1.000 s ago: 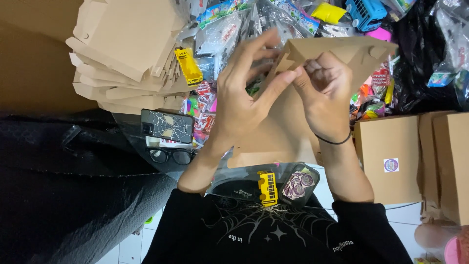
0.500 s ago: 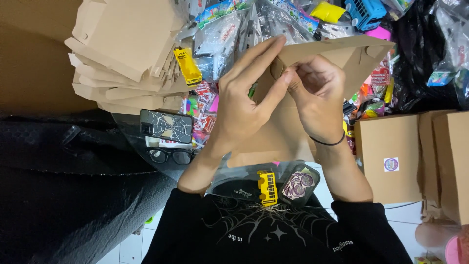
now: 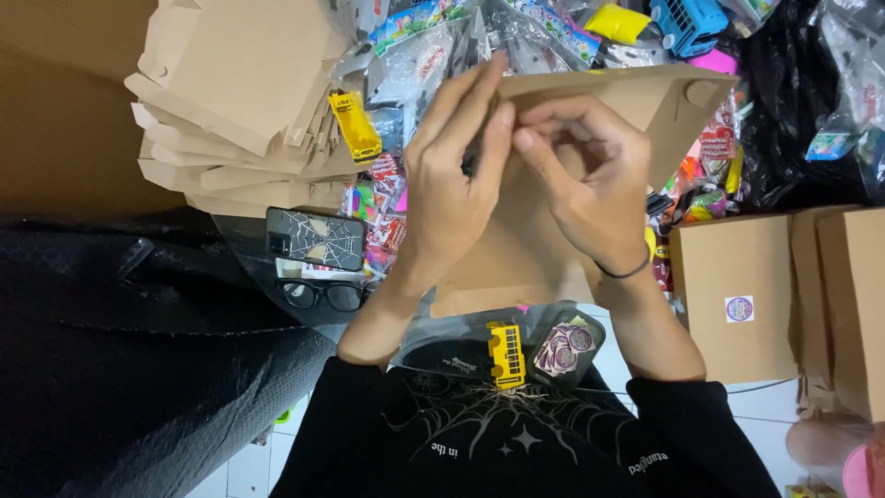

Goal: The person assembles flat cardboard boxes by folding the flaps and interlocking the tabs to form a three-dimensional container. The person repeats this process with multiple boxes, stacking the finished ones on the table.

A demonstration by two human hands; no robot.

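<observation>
Nearest, a yellow toy bus [image 3: 506, 354] lies in the person's lap. Above it, the left hand [image 3: 452, 189], fingers straight and together, and the right hand [image 3: 590, 189], fingers curled and pinching, grip a brown cardboard box [image 3: 645, 101]; packaged toys [image 3: 516, 37] lie beyond.

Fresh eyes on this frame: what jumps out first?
Centre frame, the left hand and right hand meet at the top edge of a brown cardboard box, both gripping it. Upper left sits a stack of flat cardboard blanks with a yellow toy bus at its edge. Below the hands, another yellow toy bus lies in a clear bag on the person's lap.
</observation>
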